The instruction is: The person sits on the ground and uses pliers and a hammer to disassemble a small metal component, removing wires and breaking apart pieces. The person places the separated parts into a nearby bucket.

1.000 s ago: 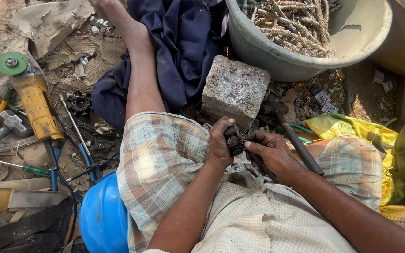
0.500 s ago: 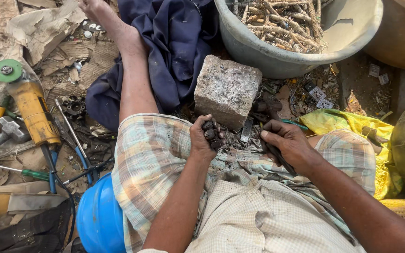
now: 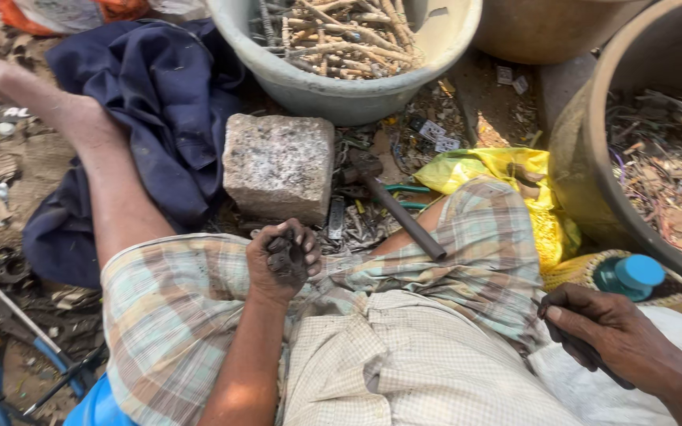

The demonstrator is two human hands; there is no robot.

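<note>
Probably an outdoor scrap yard: tubs of scrap metal (image 3: 341, 31) (hammer (image 3: 392, 207) nearby).

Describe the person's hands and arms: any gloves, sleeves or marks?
No gloves and no sleeves in view: both forearms are bare. The left hand and right hand are smeared with dark grime on the fingers. No watch, ring or band shows.

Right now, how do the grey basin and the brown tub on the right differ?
The grey basin is pale, sits top centre, and holds pale, straight, stick-like pieces. The brown tub is darker, looks larger, runs off the right edge, and holds a dark tangle of wires and scrap. Both are round, open-topped and stand on the littered ground.
</note>
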